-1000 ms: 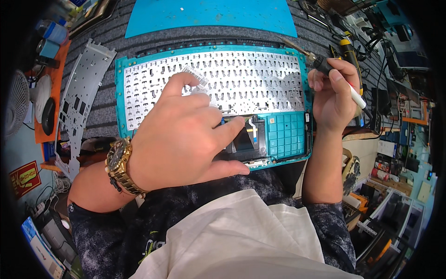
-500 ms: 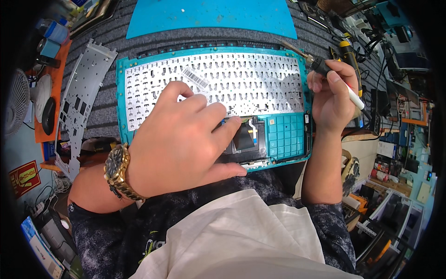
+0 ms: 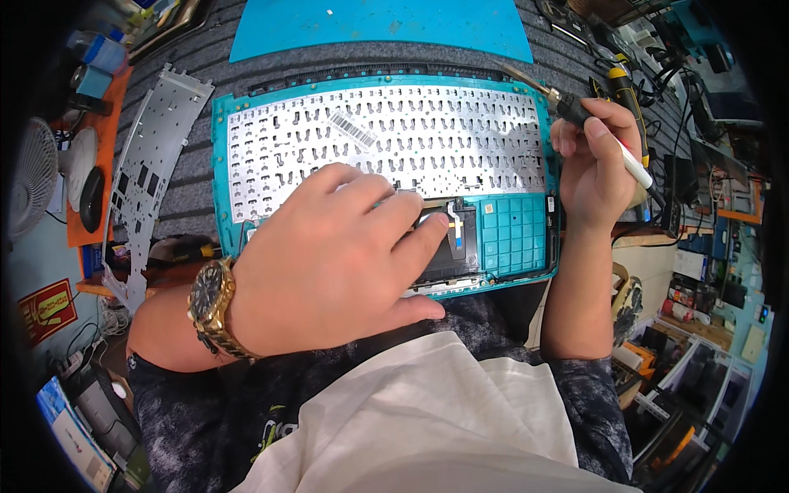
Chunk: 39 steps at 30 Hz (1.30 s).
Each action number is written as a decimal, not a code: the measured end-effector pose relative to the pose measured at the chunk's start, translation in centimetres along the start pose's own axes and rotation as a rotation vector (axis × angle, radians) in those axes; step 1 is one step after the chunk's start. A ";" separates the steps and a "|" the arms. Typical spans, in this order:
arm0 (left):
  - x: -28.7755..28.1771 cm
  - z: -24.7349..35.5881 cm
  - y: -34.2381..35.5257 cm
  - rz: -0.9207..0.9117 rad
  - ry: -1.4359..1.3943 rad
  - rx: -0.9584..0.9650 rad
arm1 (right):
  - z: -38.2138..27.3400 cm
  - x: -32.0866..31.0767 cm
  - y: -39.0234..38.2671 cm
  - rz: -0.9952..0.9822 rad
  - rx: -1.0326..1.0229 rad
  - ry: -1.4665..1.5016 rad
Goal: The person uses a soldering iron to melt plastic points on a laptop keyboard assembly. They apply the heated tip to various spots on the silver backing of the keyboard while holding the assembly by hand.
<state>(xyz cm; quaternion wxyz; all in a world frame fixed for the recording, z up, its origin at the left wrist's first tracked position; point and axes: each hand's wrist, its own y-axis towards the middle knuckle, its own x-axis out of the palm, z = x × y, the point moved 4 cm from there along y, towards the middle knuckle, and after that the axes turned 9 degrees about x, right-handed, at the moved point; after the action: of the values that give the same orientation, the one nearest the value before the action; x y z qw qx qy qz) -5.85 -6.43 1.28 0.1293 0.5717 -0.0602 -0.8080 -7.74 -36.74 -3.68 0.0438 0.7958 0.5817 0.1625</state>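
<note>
A teal laptop top case (image 3: 514, 238) lies inner side up, with a perforated silver keyboard backing (image 3: 460, 140) and a barcode label (image 3: 352, 129). My left hand (image 3: 337, 255), a gold watch on its wrist, lies over the case's lower middle, fingers bent but apart. A fingertip rests at the black touchpad part (image 3: 452, 259), near a white ribbon cable (image 3: 457, 234); whatever is under the palm is hidden. My right hand (image 3: 596, 177), at the case's right edge, grips a soldering iron (image 3: 574, 111) with a black and white handle, its metal tip pointing up-left.
A blue mat (image 3: 378, 33) lies beyond the case on the ridged grey worktop (image 3: 181, 45). At the left are a loose metal plate (image 3: 168, 115), a fan (image 3: 33, 177) and jars (image 3: 103, 53). Yellow-handled tools (image 3: 625, 90) and cables lie at the right.
My left fingers have drawn down off the keyboard backing, uncovering the barcode label. The case appears slightly farther right and up. My right hand, with the iron, has shifted slightly rightward.
</note>
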 end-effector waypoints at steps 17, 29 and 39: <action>2.1 2.4 -0.3 0.376 -0.046 -0.292 | -0.5 -0.2 -0.6 0.058 0.011 0.001; 3.5 3.1 -0.2 0.532 0.123 -0.446 | -0.8 -0.3 -0.9 0.043 0.010 -0.022; 4.0 3.7 -0.2 0.559 0.117 -0.410 | -0.9 -0.2 -0.9 0.025 0.010 -0.025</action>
<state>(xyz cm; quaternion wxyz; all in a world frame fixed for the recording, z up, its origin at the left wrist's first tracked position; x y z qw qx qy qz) -10.57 -7.49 -1.16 0.4608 0.5406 -0.0433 -0.7026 -8.95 -36.76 -3.08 0.0448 0.8052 0.5719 0.1502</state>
